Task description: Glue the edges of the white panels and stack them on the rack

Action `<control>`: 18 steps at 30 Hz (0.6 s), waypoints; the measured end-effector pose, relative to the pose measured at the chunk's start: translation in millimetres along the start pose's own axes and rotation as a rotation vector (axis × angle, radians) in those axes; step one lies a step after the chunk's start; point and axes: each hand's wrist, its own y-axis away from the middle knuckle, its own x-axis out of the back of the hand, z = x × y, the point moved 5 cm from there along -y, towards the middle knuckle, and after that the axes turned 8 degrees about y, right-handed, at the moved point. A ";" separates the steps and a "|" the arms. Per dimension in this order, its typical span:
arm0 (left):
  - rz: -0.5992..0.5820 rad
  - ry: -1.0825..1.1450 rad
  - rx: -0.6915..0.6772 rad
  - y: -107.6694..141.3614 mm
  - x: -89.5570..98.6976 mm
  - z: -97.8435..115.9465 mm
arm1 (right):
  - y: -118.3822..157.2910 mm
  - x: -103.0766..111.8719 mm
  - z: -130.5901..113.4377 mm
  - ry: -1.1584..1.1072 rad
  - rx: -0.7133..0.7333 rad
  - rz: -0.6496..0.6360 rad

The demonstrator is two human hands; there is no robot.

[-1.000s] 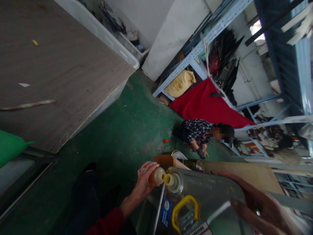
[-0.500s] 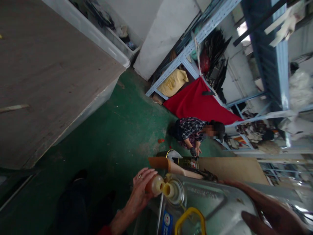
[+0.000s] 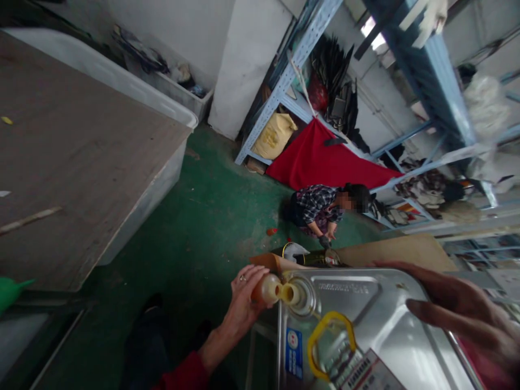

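Note:
My left hand (image 3: 246,295), with a ring on one finger and a red sleeve, is closed around a small translucent bottle (image 3: 268,290) with orange-brown contents. The bottle's mouth meets the pale spout (image 3: 290,293) of a large silver metal can (image 3: 379,309). That can has a yellow handle (image 3: 311,346) and a blue label (image 3: 294,346). On the right, my right hand (image 3: 459,309) grips the can by its far end, thumb and fingers spread over the corner. Any liquid passing between the spout and the bottle cannot be made out.
A co-worker (image 3: 317,211) crouches on the green floor beyond the can, hands near a dark tin (image 3: 320,257). A small orange bottle (image 3: 271,232) lies near them. Left is a large bin with a brown board (image 3: 97,141). Blue shelving (image 3: 284,81) with red cloth (image 3: 325,162) stands behind.
The view has shifted, and more of the can's top and a printed label now show. The bottle stays at the spout, with both hands keeping their holds.

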 end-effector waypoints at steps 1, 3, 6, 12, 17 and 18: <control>0.001 -0.006 -0.012 -0.8 -0.4 4.2 | 0.2 2.7 2.5 -0.080 0.005 -0.011; 0.016 -0.034 -0.043 -2.0 -1.4 11.4 | -0.4 8.4 8.6 -0.215 0.004 -0.057; 0.042 -0.080 -0.104 -2.9 -3.6 20.5 | -2.9 17.8 15.0 -0.197 0.033 -0.141; 0.099 -0.213 -0.173 -1.5 -5.4 35.2 | -5.5 33.0 20.5 -0.119 0.126 -0.160; 0.129 -0.340 -0.177 1.0 -4.2 48.3 | -5.4 41.5 24.8 -0.099 0.163 -0.129; 0.131 -0.352 -0.173 1.2 -4.2 50.8 | -5.5 42.5 25.7 -0.095 0.172 -0.138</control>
